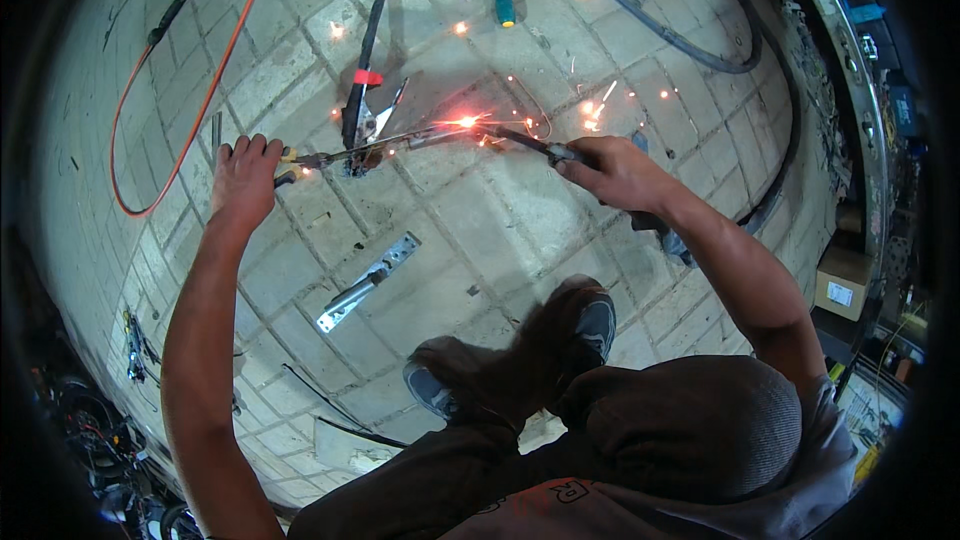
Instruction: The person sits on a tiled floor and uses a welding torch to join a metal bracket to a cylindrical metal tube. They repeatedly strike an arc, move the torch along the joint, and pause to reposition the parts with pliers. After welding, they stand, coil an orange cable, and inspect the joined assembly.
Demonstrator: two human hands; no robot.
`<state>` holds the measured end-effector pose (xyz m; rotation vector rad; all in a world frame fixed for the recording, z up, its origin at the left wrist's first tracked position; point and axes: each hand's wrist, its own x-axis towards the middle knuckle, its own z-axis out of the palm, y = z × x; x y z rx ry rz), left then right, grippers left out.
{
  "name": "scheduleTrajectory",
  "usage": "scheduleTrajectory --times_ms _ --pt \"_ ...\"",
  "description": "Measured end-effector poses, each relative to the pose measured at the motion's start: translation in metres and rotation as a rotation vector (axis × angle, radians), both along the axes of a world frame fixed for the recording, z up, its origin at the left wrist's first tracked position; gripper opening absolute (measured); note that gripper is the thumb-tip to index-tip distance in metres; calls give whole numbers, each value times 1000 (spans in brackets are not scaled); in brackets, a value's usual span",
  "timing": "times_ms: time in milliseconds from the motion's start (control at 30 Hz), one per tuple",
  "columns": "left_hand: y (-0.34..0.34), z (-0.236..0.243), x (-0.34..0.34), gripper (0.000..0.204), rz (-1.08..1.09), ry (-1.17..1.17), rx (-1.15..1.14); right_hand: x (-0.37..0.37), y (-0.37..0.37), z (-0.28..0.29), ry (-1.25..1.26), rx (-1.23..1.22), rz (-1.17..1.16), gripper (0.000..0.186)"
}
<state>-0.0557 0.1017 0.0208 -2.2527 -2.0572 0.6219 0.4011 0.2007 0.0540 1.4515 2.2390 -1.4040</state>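
Observation:
My left hand (pixel 244 182) is closed round the handles of pliers (pixel 311 160), whose jaws point right toward a thin metal piece (pixel 415 136). My right hand (pixel 617 174) grips a welding torch (pixel 527 140) with its tip pointing left. Between the two hands, a bright reddish glow with sparks burns at the torch tip, and its glare hides the exact contact. Just beyond the pliers stands a dark clamp-like cable end (pixel 352 118) with red tape on its cable. Nearer to me, a flat metal plate with a tube on it (pixel 368 282) lies on the floor.
A teal-handled screwdriver (pixel 503 4) lies on the paved floor beyond the sparks. A thick dark cable (pixel 720 64) loops at the far right, and an orange cable (pixel 196 130) curves at left. At right stands a cardboard box (pixel 843 282). My shoes (pixel 594 328) are close below.

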Motion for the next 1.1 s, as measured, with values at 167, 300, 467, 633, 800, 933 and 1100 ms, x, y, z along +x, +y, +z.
scheduleTrajectory --times_ms 167,300,467,633,800,933,1100 --pt "0 0 1 39 12 14 -11 -7 0 1 -16 1 14 38" --pt "4 -1 5 35 6 21 -26 -2 1 -3 -18 41 41 38" --pt "-7 -19 -21 24 -103 -126 156 -1 0 -16 -142 120 10 40" --pt "-9 -17 -16 22 -207 -112 190 -8 1 -6 -254 62 -43 39" --pt "-1 -29 -19 36 -196 -77 200 1 1 -15 -68 95 -39 39" --pt "-9 -15 -24 29 -211 -34 210 -5 4 -19 -104 64 -3 36" --pt "-3 -12 -9 33 -110 -72 109 0 1 -22 -56 49 -35 34"
